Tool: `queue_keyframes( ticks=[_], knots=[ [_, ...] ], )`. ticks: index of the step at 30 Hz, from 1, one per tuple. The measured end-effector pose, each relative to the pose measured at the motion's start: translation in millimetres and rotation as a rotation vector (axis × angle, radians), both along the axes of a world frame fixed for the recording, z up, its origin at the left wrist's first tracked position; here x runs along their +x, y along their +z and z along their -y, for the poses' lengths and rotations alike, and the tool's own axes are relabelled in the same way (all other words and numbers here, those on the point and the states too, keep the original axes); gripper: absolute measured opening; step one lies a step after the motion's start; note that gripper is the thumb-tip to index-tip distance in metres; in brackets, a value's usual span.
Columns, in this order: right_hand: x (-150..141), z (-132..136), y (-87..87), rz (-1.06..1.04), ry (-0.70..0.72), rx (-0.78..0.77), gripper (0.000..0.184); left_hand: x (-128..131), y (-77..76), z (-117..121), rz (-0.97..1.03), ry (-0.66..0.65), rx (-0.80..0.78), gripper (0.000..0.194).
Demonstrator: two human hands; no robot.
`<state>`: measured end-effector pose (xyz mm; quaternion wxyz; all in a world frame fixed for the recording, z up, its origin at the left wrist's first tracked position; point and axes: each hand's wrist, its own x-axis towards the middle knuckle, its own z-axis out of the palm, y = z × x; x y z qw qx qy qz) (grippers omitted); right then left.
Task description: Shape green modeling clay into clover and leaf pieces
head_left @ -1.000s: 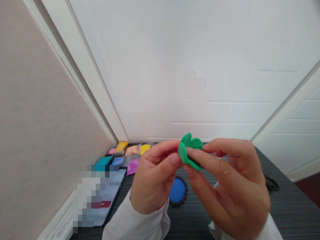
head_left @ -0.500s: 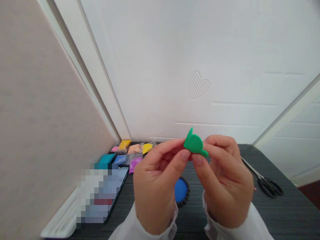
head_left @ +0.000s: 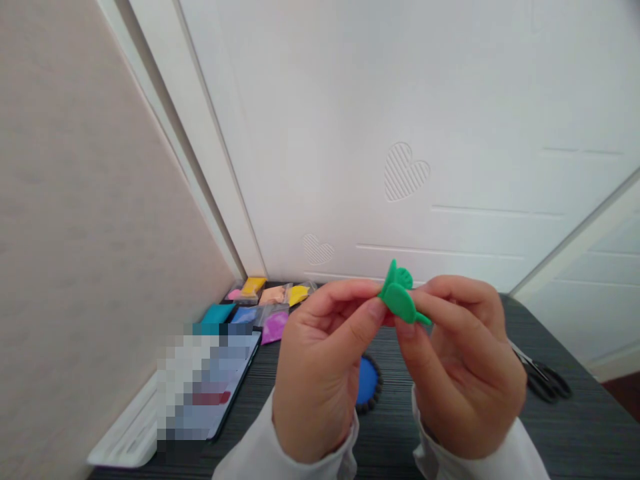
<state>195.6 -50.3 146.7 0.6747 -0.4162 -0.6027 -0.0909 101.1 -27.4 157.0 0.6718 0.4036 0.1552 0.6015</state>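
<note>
Above the dark table, both hands pinch a small green clay piece (head_left: 400, 301) made of several flat rounded parts, one pointing upward and a narrow one sticking out to the lower right. My left hand (head_left: 320, 367) is closed, its thumb and forefinger on the left side of the piece. My right hand (head_left: 465, 367) is closed too, with thumb and forefinger at its right side. Part of the piece is hidden behind the fingertips. Below, on the table, a blue disc (head_left: 367, 383) with a dark beaded rim lies partly covered by my left hand.
Small bags of coloured clay, among them a purple one (head_left: 275, 327) and a teal one (head_left: 217, 313), lie at the back left. A phone (head_left: 240, 360) and a white tray (head_left: 125, 433) are at the left. Scissors (head_left: 547, 380) lie right, partly behind my right hand. A white panel (head_left: 320, 133) rises behind.
The green clay piece has turned, so its round face is seen more edge-on and a ridged round part shows behind. Both hands sit slightly farther right in view.
</note>
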Motion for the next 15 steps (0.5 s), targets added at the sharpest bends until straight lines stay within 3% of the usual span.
queue_keyframes(
  ticks=[3,7,12,15],
  knots=[
    [2.3,2.0,1.2,0.067,-0.064,0.024,0.028,1.0,-1.9,-1.8,0.055,-0.031,-0.006,0.016],
    [3.4,4.3,2.9,0.065,-0.078,0.044,0.026,3.2,-5.9,-2.7,-0.04,0.035,0.141,0.019],
    [1.3,3.0,3.1,-0.094,0.07,-0.086,0.019,-1.1,-4.8,1.1,-0.356,0.478,0.356,0.029],
    [2.0,0.8,2.5,-0.173,0.221,-0.186,0.017,-6.8,-1.6,2.1,-0.531,0.638,0.492,0.034]
  ],
)
